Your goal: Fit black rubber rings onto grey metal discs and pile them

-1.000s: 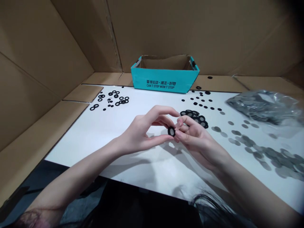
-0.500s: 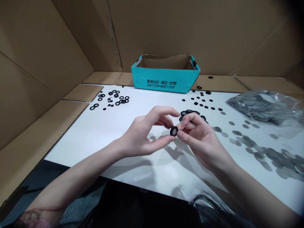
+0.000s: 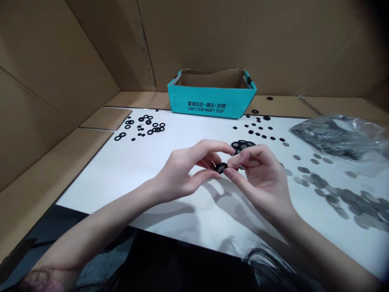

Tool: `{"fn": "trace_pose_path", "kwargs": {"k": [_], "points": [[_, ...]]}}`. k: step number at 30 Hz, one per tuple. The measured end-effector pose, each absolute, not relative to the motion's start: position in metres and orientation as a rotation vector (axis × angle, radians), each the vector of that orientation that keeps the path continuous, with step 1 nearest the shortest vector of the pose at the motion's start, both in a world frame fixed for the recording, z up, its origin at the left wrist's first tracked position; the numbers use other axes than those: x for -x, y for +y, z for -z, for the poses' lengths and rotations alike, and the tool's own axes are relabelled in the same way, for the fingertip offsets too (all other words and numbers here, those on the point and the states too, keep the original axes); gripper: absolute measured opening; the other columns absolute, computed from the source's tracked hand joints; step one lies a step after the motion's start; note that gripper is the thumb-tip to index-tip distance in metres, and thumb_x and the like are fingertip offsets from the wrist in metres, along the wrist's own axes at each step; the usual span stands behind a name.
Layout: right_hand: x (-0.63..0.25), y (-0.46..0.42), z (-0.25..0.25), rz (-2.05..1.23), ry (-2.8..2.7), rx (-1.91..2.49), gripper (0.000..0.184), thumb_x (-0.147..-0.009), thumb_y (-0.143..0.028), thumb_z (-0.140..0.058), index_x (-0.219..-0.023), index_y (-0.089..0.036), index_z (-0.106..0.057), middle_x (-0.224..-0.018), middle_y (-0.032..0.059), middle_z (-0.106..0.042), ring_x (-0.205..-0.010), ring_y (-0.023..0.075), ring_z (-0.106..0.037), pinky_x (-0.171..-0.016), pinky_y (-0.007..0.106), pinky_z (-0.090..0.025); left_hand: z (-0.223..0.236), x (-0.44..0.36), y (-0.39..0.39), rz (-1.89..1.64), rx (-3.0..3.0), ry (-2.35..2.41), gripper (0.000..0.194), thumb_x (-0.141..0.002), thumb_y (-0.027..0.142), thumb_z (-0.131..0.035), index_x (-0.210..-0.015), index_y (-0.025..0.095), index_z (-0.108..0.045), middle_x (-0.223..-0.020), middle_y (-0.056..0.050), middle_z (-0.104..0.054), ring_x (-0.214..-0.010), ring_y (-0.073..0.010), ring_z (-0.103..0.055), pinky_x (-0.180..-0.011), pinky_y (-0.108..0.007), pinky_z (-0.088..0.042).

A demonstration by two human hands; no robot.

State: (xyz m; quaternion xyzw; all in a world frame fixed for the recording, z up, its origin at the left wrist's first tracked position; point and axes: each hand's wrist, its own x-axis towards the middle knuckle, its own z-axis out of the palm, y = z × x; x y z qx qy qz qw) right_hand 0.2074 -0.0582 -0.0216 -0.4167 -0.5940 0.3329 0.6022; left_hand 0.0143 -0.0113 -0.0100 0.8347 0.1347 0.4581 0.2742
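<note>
A small black ring with a grey disc in its middle [image 3: 221,167] is held between my two hands above the white tabletop. My right hand [image 3: 258,172] pinches its right edge between thumb and fingertips. On its left edge rest the thumb and curled fingers of my left hand [image 3: 190,170], while the left index finger arches over it, apart. The ring lies tilted flat, so its face shows as a thin oval. Just behind my right hand sits a cluster of black rings with grey centres [image 3: 242,144], partly covered by the fingers.
Loose black rings [image 3: 148,121] lie at the back left, with small black discs [image 3: 257,134] at the back right. Grey discs [image 3: 346,198] spread over the right side, near a clear plastic bag of grey discs [image 3: 331,136]. A turquoise box [image 3: 212,101] stands at the back; cardboard walls [image 3: 45,73] enclose the table.
The ring has tipped from facing me to a flatter angle and shifted slightly left. My right hand has turned a little, and my left index finger has moved right.
</note>
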Motion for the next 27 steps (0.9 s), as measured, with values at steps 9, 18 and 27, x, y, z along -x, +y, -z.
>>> {"fn": "trace_pose_path", "kwargs": {"k": [9, 18, 27], "points": [[-0.2112, -0.0569, 0.0215, -1.266, -1.157, 0.923, 0.039, -0.078, -0.044, -0.091, -0.089, -0.028, -0.057, -0.071, -0.0052, -0.075, -0.068, 0.0147, -0.073, -0.071, 0.03, -0.059, 0.0131, -0.0152, -0.0051, -1.297, -2.316, 0.27, 0.047, -0.093, 0.022, -0.078, -0.136, 0.025, -0.059, -0.123, -0.007, -0.074, -0.096, -0.0173, -0.079, -0.087, -0.028, -0.067], [-0.2124, -0.0576, 0.0195, -1.434, -1.087, 0.944, 0.053, -0.069, -0.039, -0.097, -0.096, -0.029, -0.052, -0.075, -0.0048, -0.08, -0.073, 0.0159, -0.077, -0.066, 0.026, -0.057, 0.0171, -0.0184, -0.0066, -1.452, -2.451, 0.272, 0.043, -0.096, 0.016, -0.071, -0.136, 0.023, -0.056, -0.116, -0.005, -0.077, -0.094, -0.0145, -0.078, -0.084, -0.025, -0.066], [-0.2151, -0.0578, 0.0201, -1.593, -1.074, 0.876, 0.052, -0.077, -0.043, -0.092, -0.105, -0.031, -0.05, -0.084, -0.0007, -0.084, -0.097, 0.0246, -0.081, -0.088, 0.037, -0.06, 0.0173, -0.0199, -0.0057, -1.614, -2.528, 0.263, 0.039, -0.096, 0.027, -0.075, -0.129, 0.02, -0.057, -0.105, -0.005, -0.08, -0.082, -0.0131, -0.077, -0.076, -0.023, -0.065]]}}
